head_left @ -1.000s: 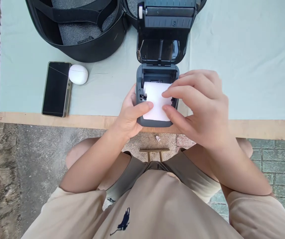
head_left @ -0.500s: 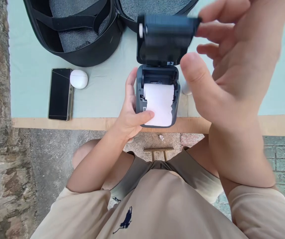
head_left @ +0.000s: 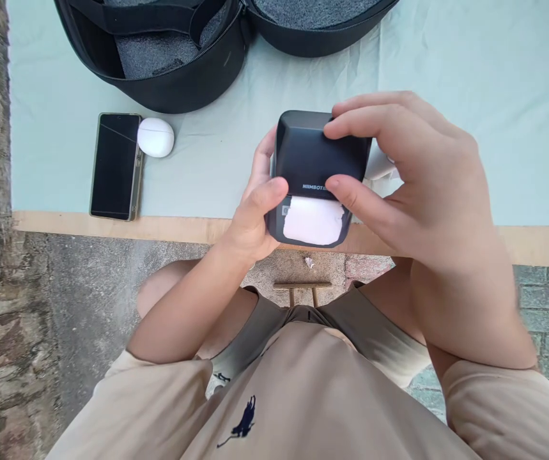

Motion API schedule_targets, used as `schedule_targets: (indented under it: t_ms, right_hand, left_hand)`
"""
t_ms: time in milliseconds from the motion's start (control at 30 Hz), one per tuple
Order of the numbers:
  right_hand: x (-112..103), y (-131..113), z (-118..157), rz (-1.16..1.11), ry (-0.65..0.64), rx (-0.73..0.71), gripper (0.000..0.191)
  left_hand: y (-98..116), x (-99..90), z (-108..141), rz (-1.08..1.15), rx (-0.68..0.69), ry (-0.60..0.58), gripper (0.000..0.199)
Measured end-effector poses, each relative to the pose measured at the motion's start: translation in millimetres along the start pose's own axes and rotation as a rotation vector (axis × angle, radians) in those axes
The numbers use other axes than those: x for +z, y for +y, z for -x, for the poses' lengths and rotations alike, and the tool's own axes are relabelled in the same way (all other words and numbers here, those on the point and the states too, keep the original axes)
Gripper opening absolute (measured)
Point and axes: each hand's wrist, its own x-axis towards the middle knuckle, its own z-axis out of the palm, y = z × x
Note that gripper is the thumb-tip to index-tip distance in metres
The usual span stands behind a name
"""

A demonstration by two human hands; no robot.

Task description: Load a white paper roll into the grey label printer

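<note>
The left hand (head_left: 256, 217) grips one printer (head_left: 309, 174) showing one paper strip (head_left: 313, 220); the right hand (head_left: 430, 176), unclenched, touches its one lid (head_left: 305, 145).

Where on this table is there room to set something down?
The cloth is bare right of the right hand, and between the white pod and left hand. Crowded: around the printer, with both hands on it, and beyond, where the open case lies.

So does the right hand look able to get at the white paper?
Probably yes: the white paper lies uncovered in front of the lid, the right hand is close by, and the left hand grips the NIIMBOT printer without covering it.
</note>
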Motion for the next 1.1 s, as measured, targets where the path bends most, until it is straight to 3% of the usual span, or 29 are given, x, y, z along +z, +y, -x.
schedule_targets:
  t_ms: [233,400,600,900,967,1100]
  right_hand:
    - [-0.4,-7.0,2.0,-0.001,-0.049,-0.062,0.028]
    - [-2.1,-4.5,3.1,-0.018,-0.048,-0.054,0.028]
    - [-5.4,3.3,8.9,-0.012,0.091,-0.099,0.026]
    - [-5.7,8.4,15.5,0.076,-0.009,-0.098,0.04]
    - [-6.8,8.1,15.8,0.111,0.04,-0.121,0.041]
    - [-7.1,3.8,17.1,0.216,0.259,-0.086,0.031]
  left_hand:
    - [-1.3,-3.6,0.6,-0.063,-0.017,-0.032,0.033]
    - [-0.7,0.2,0.6,-0.035,-0.048,0.002,0.032]
    - [-3.0,4.3,-4.0,0.086,-0.052,0.084,0.042]
    - [-7.2,4.0,-7.3,0.065,-0.052,0.129,0.041]
    - [-4.1,7.0,-8.0,0.085,-0.07,0.106,0.043]
    - [0.0,11.3,-6.8,0.094,-0.115,0.001,0.048]
